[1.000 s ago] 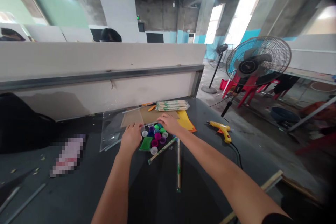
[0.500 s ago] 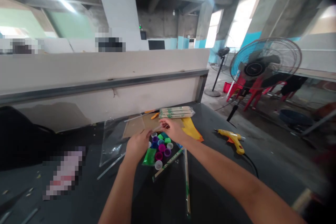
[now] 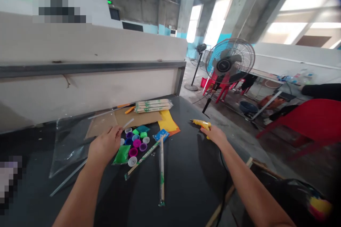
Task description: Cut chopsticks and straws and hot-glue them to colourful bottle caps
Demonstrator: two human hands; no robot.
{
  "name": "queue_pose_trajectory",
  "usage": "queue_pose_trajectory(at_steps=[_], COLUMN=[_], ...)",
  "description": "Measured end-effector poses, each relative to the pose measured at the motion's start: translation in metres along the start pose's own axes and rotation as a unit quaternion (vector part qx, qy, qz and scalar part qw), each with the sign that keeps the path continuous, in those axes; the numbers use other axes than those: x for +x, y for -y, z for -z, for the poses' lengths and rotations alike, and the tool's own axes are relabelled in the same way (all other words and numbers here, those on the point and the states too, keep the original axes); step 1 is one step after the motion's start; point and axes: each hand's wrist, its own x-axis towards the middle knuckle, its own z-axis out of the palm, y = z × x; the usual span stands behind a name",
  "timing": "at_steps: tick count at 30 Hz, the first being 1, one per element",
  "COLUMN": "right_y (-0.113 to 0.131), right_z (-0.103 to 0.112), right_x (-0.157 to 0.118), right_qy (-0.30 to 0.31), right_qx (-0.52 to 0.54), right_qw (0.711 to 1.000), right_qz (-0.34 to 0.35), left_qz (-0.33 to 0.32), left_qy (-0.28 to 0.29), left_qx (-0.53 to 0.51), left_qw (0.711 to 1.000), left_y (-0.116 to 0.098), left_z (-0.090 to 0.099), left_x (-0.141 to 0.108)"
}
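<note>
Dark worktable (image 3: 181,191), left hand (image 3: 104,146) seemingly pinching a thin stick (image 3: 128,123), right hand (image 3: 215,136) with grip spread, touching a yellow glue gun (image 3: 201,125)

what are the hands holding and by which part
The left hand pinches a thin stick near one end. The right hand is at the handle of a yellow glue gun, but whether it grips cannot be told.
</note>
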Motion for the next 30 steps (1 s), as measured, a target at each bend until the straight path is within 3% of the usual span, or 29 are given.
queue_pose_trajectory(at_steps=[5, 10, 12, 15, 20, 22, 27, 30], right_y=[0.004, 0.015, 0.024, 0.039, 0.074, 0.091, 0.137, 0.156], right_z=[-0.013, -0.006, -0.003, -0.004, -0.021, -0.029, -0.041, -0.047], right_x=[0.014, -0.007, -0.020, -0.038, -0.056, -0.061, -0.074, -0.083], right_qy=[0.059, 0.140, 0.191, 0.289, 0.434, 0.474, 0.539, 0.534], right_qx=[0.106, 0.256, 0.380, 0.540, 0.613, 0.637, 0.656, 0.652], right_qw=[0.992, 0.957, 0.905, 0.790, 0.660, 0.608, 0.525, 0.534], right_qz=[-0.026, 0.008, 0.010, -0.011, 0.013, -0.007, -0.051, -0.070], left_qz=[0.001, -0.006, -0.011, -0.021, -0.052, -0.053, -0.050, -0.045], left_qy=[-0.028, -0.030, -0.025, -0.017, -0.010, -0.013, 0.011, 0.034], left_qx=[0.061, 0.078, 0.089, 0.098, 0.089, 0.081, 0.056, 0.041], left_qw=[0.998, 0.996, 0.996, 0.995, 0.995, 0.995, 0.997, 0.998], left_y=[-0.007, -0.013, -0.013, -0.011, -0.007, -0.006, -0.010, -0.015], left_z=[0.002, 0.004, 0.003, -0.002, -0.011, -0.012, -0.009, -0.006], left_x=[-0.004, -0.006, -0.006, -0.008, -0.014, -0.016, -0.019, -0.019])
